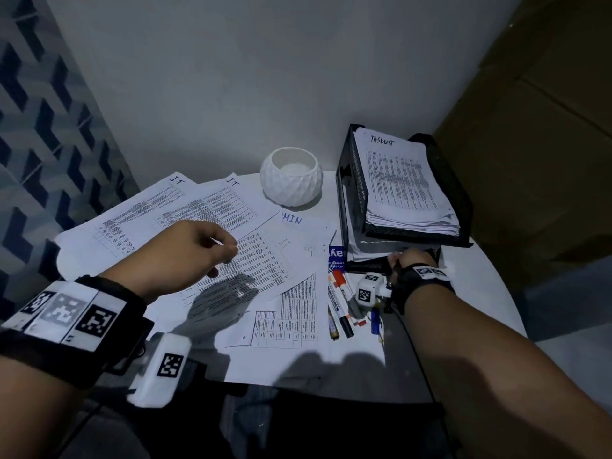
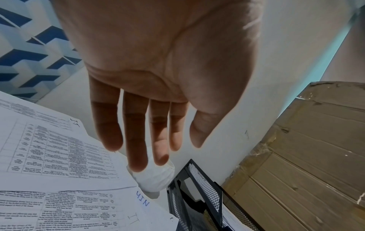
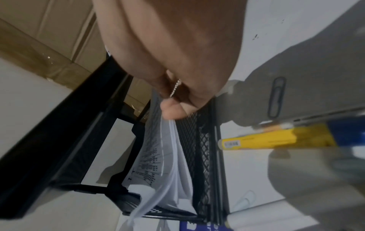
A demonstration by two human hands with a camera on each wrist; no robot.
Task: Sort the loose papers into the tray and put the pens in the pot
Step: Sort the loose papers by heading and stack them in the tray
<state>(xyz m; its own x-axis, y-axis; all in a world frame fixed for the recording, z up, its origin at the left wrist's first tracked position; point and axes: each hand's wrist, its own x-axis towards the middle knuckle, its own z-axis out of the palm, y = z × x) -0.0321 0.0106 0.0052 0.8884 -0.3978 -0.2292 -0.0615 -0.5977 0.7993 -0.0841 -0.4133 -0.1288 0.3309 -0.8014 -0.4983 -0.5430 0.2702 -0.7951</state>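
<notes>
A person's right hand (image 1: 409, 260) reaches into the lower tier of a black wire-mesh stacked paper tray (image 1: 460, 207) at the far right of a white tabletop (image 1: 490, 293), thumb and fingers pinched on the near edge of a sheaf of printed sheets (image 3: 168, 153) lying in that tier, apparently to seat them squarely among the papers already there. The upper tier holds a thick stack headed in handwriting (image 1: 400, 180), which suggests sorting is well under way.

The left hand (image 1: 195, 250) hovers over the loose printed table sheets (image 1: 205, 220) fanned across the left of the table, fingers relaxed and extended in the left wrist view, holding nothing; it looks poised to lift the next page. The sheets overlap, so a single one may need peeling off.

A cluster of marker pens (image 1: 341, 303), some with orange and white barrels, lies near the tray's front, none yet in the white faceted ceramic pot (image 1: 291, 177) standing at the far edge between papers and tray; the pot appears empty.

The right fingers are largely hidden behind the wrist strap in the head view, and the right wrist view is blurred. A paperclip (image 3: 276, 96) lies on the table. Brown cardboard (image 1: 546, 127) stands to the right.
</notes>
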